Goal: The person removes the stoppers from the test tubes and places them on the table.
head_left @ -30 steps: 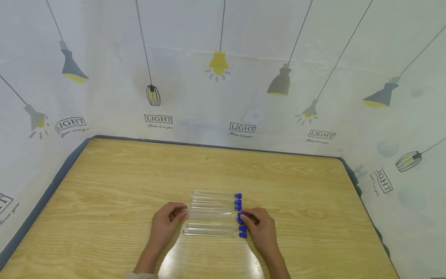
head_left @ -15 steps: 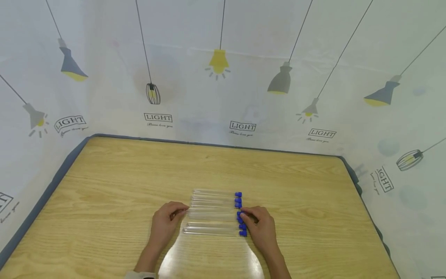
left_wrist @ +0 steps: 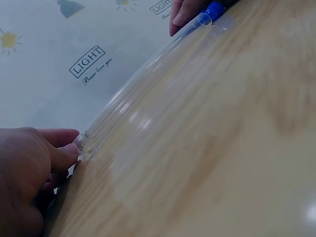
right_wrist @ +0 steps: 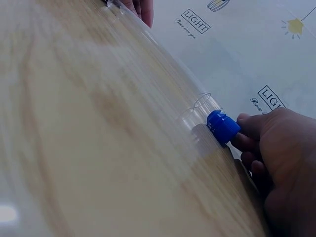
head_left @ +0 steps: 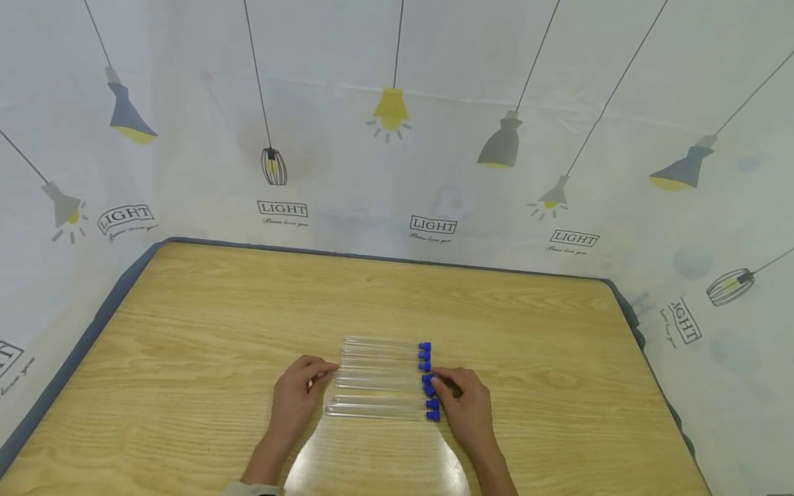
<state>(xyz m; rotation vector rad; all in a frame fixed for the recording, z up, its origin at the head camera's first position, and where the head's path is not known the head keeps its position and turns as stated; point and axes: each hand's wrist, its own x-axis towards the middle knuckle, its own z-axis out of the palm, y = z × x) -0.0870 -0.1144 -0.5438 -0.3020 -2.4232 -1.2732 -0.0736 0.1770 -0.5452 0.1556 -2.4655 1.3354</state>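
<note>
Several clear test tubes (head_left: 378, 362) with blue caps (head_left: 424, 346) lie side by side across the wooden table, rounded ends to the left. At those ends is my left hand (head_left: 296, 399); its thumb and forefinger (left_wrist: 66, 153) pinch the tip of one tube (left_wrist: 121, 101). On the cap side, the thumb and fingertips of my right hand (head_left: 468, 406) hold a blue cap (right_wrist: 223, 127) in the middle of the row. A narrow gap parts the two nearest tubes (head_left: 375, 412) from the others. Which tube each hand has is hard to tell.
The wooden table (head_left: 248, 296) has a dark blue edging (head_left: 384, 259) at the back and sides. Behind it hangs a pale cloth (head_left: 335, 138) printed with lamps and the word LIGHT. Bright glare lies on the near tabletop.
My left hand has shifted slightly right and away from me. The tube end that showed between its fingers now lies closer in line with the others. The right hand has barely moved.
</note>
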